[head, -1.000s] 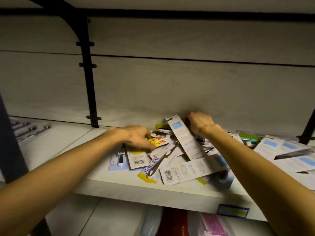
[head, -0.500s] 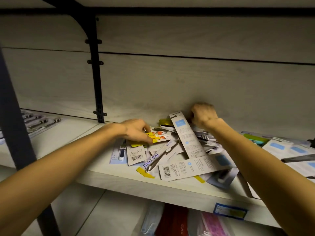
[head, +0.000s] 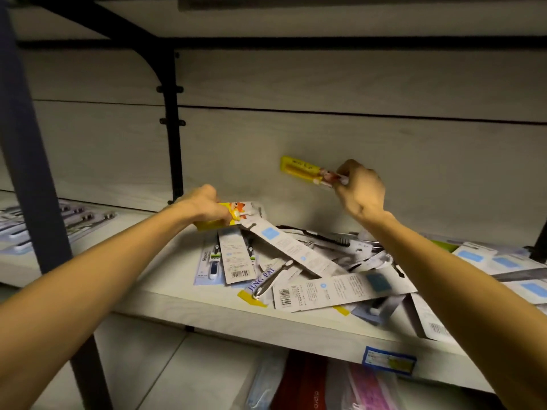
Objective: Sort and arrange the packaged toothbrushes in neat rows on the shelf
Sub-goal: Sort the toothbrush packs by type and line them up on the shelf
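Observation:
A loose pile of packaged toothbrushes [head: 302, 267] lies across the white shelf [head: 207, 318], mostly white cards with blue patches and barcodes. My right hand [head: 359, 190] holds a yellow children's toothbrush pack [head: 302, 170] in the air near the back wall, above the pile. My left hand [head: 204, 207] grips a second yellow pack with a fox picture [head: 236, 216] at the pile's left end, lifted slightly off the shelf.
A row of packaged brushes [head: 59, 223] lies on the shelf section at the far left, beyond a dark upright post [head: 32, 179]. A black bracket [head: 171, 125] runs up the back wall. A blue price label [head: 389, 360] sits on the shelf edge. Packaged goods [head: 307, 386] fill the shelf below.
My right hand has risen from the back of the pile with a yellow pack. My left hand has closed on the other yellow pack and lifted it a little.

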Available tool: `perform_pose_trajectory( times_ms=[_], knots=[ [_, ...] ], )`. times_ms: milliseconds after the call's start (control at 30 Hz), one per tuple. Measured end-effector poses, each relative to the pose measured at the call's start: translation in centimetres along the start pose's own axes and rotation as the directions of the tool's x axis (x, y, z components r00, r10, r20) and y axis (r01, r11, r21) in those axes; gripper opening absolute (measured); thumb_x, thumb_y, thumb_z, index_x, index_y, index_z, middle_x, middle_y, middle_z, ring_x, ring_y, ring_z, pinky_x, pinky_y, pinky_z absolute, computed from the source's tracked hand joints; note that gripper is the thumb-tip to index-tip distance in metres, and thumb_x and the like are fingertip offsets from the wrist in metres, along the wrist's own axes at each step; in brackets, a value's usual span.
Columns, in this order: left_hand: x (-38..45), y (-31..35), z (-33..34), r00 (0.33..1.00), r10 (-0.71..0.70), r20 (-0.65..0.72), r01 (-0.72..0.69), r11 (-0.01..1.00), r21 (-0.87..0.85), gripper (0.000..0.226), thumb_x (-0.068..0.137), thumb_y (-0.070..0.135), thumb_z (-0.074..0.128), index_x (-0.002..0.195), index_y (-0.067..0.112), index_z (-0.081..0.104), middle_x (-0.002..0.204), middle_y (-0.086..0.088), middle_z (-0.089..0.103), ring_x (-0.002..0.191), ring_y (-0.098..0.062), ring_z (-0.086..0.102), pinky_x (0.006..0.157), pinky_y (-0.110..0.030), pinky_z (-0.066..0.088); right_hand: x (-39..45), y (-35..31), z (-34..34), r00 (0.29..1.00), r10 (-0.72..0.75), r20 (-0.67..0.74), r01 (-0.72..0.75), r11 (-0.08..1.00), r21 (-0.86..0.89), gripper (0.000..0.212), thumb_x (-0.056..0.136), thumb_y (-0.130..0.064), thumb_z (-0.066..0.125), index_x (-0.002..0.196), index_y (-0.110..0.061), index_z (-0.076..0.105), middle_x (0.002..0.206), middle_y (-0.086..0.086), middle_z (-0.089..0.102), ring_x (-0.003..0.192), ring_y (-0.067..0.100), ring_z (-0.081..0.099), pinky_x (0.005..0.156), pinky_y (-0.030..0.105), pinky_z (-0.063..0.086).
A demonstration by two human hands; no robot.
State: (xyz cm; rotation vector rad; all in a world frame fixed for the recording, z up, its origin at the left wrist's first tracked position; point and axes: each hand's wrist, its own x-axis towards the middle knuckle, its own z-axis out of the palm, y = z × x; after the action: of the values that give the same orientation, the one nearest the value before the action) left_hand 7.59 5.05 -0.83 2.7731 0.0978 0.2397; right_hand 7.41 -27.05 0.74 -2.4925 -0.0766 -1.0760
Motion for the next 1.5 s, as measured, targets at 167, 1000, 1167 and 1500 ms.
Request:
perform_pose_trajectory(
  times_ms=[167, 1000, 1167, 1500],
  knots=[
    [-1.8, -1.2, 0.3, 0.984, -0.106, -0.144, 0.094, 0.992, -0.084, 0.035, 0.064, 0.041, 0.078, 0.085, 0.014, 0.069, 0.083, -0.007, 0.070, 0.082, -0.028, 0.067, 0.066, -0.029, 0.050, -1.4, -3.0, 0.8, 0.988, 0.126, 0.084, -0.142, 0.963, 0.229, 0.032, 0.082, -0.045, 0.065, 0.106, -0.025, 0.074, 0.100, 0.007, 0.075, 0.095, 0.033, 0.068, 0.079, 0.041, 0.058],
    [-19.9, -22.3, -6.6, 0.912, 0.186, -0.366, -0.399, 0.610, -0.684, 0.031, 0.077, 0.041, 0.072, 0.097, 0.025, 0.055, 0.085, -0.005, 0.070, 0.071, -0.029, 0.069, 0.062, -0.049, 0.060, -21.5, -35.8, 2.8, 0.936, 0.310, -0.168, 0.036, 0.389, 0.920, 0.014, 0.094, -0.013, 0.053, 0.100, -0.027, 0.054, 0.078, -0.010, 0.061, 0.069, 0.000, 0.056, 0.065, 0.018, 0.047],
    [-21.3, -30.7, -9.5, 0.929, 0.111, -0.354, -0.334, 0.664, -0.669, 0.024, 0.078, 0.037, 0.073, 0.093, 0.028, 0.058, 0.085, 0.002, 0.069, 0.071, -0.026, 0.069, 0.063, -0.049, 0.060, -24.7, -43.8, 6.1, 0.984, 0.165, -0.064, -0.008, 0.401, 0.916, 0.007, 0.098, -0.018, 0.055, 0.104, -0.018, 0.056, 0.076, -0.007, 0.060, 0.069, 0.006, 0.056, 0.066, 0.027, 0.049],
    [-19.6, -46.5, -12.3, 0.895, -0.068, -0.441, -0.257, 0.729, -0.634, 0.017, 0.085, 0.024, 0.075, 0.095, 0.026, 0.061, 0.082, 0.006, 0.068, 0.077, -0.016, 0.063, 0.070, -0.029, 0.048, -25.4, -56.9, 15.3, 0.977, -0.070, 0.203, -0.149, 0.457, 0.877, 0.014, 0.100, -0.018, 0.055, 0.111, -0.009, 0.058, 0.093, 0.013, 0.069, 0.074, 0.021, 0.064, 0.061, 0.038, 0.053]
  ],
)
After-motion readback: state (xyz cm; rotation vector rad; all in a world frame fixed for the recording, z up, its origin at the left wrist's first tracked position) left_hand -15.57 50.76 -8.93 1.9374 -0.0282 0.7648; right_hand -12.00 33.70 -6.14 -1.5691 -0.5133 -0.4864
